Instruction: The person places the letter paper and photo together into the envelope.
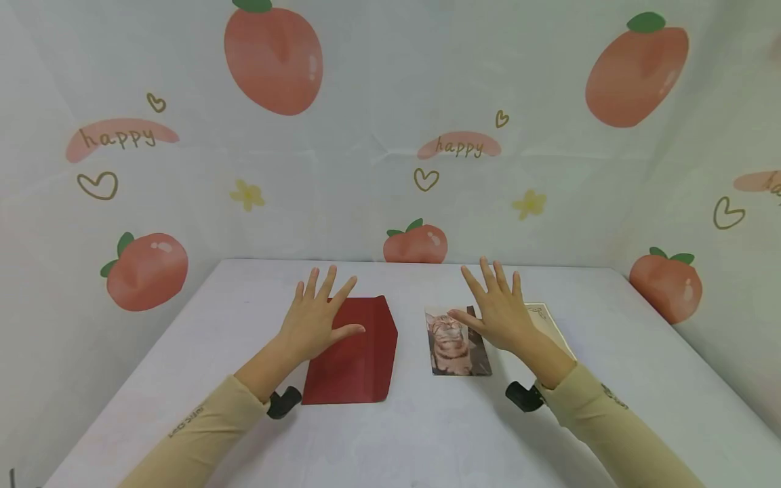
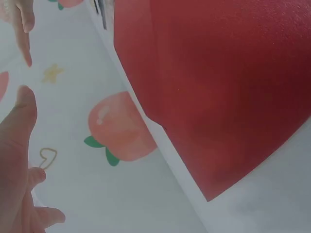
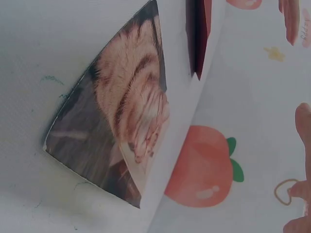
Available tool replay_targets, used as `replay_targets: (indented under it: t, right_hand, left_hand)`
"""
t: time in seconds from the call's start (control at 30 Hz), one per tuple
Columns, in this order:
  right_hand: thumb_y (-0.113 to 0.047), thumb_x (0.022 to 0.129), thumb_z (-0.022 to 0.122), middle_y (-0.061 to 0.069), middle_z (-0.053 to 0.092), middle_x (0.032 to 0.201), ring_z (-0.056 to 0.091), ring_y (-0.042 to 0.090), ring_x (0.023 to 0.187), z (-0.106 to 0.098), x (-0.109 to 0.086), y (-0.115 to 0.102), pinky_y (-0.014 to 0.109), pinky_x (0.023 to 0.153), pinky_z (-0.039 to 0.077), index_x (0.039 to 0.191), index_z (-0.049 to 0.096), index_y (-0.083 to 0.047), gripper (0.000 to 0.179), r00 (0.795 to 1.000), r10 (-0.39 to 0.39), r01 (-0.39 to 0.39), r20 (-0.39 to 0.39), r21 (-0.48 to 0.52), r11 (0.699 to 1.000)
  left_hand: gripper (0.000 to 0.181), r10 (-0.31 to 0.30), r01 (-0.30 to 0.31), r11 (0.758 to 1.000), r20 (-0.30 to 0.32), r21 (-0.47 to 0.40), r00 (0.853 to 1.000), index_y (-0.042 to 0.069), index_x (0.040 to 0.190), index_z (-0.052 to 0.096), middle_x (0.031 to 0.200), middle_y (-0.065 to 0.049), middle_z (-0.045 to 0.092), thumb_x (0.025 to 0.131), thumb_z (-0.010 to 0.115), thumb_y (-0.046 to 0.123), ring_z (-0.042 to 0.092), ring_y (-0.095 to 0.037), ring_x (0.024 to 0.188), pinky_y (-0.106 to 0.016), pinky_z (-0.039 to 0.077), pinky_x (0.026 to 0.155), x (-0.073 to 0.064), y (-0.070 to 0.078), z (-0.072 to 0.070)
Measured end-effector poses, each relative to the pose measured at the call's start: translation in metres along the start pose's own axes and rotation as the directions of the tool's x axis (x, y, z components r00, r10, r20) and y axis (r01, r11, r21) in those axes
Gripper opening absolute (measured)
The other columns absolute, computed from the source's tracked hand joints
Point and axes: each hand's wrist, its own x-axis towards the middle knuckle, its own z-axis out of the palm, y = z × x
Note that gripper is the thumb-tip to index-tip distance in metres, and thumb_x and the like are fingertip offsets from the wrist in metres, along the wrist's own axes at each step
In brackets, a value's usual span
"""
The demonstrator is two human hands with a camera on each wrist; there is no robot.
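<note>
Head view: hands (image 1: pixel 310 327) (image 1: pixel 505 316) partly hide envelope (image 1: pixel 354 369), photo (image 1: pixel 453 351) and card (image 1: pixel 545 320).

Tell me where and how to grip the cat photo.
Pinch the cat photo by its near edge, coming from the near side with the right hand: it looks thin and lies flat, and bare table borders that edge, so a finger could probably lift it there.

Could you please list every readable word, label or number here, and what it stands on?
"happy": backdrop, left side.
"happy": backdrop, middle.
"ha", cut off: backdrop, right edge of the head view.
Left sleeve, right sleeve: print too small and blurred to read.
Red envelope, cat picture, gold-edged card: no readable text visible.
</note>
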Motion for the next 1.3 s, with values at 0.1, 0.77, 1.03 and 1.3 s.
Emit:
replay_targets:
  t: [0.1, 0.77, 1.03, 1.3]
  right_hand:
    - [-0.058, 0.086, 0.052, 0.023, 0.011, 0.155, 0.008, 0.045, 0.143, -0.001, 0.000, 0.000, 0.068, 0.110, 0.006, 0.149, 0.020, -0.015, 0.083, 1.000, -0.003, 0.003, -0.004, 0.011, 1.000]
    - [-0.036, 0.088, 0.062, 0.019, 0.045, 0.140, 0.046, 0.036, 0.128, 0.004, 0.001, -0.042, 0.052, 0.105, 0.038, 0.132, 0.049, -0.007, 0.054, 0.977, -0.198, 0.210, -0.074, 0.216, 0.954]
    - [-0.033, 0.089, 0.061, 0.013, 0.053, 0.133, 0.051, 0.030, 0.124, 0.017, 0.003, -0.067, 0.044, 0.099, 0.046, 0.129, 0.052, -0.007, 0.048, 0.959, -0.282, 0.260, 0.030, 0.304, 0.917]
    - [-0.034, 0.091, 0.059, 0.011, 0.053, 0.132, 0.053, 0.028, 0.122, 0.032, 0.007, -0.088, 0.042, 0.099, 0.046, 0.129, 0.053, -0.008, 0.046, 0.935, -0.334, 0.267, 0.122, 0.376, 0.887]
  left_hand:
    - [0.083, -0.006, 0.006, 1.000, 0.013, -0.014, 1.000, 0.021, 0.148, 0.024, 0.154, -0.020, 0.020, 0.083, 0.053, 0.063, 0.016, -0.048, 0.141, -0.061, 0.023, 0.110, -0.001, 0.000, -0.003]
    - [0.068, 0.068, -0.038, 0.985, 0.175, -0.167, 0.982, 0.009, 0.137, 0.045, 0.142, -0.020, 0.044, 0.086, 0.056, 0.054, 0.042, -0.041, 0.131, -0.052, 0.040, 0.103, -0.010, 0.016, -0.010]
    - [0.063, 0.109, -0.052, 0.979, 0.289, -0.198, 0.951, 0.008, 0.133, 0.049, 0.139, -0.019, 0.048, 0.087, 0.056, 0.051, 0.043, -0.039, 0.131, -0.052, 0.040, 0.103, -0.015, 0.018, 0.006]
    - [0.064, 0.125, -0.053, 0.979, 0.381, -0.194, 0.916, 0.011, 0.134, 0.049, 0.139, -0.017, 0.049, 0.086, 0.058, 0.052, 0.043, -0.037, 0.132, -0.054, 0.041, 0.102, -0.018, 0.018, 0.015]
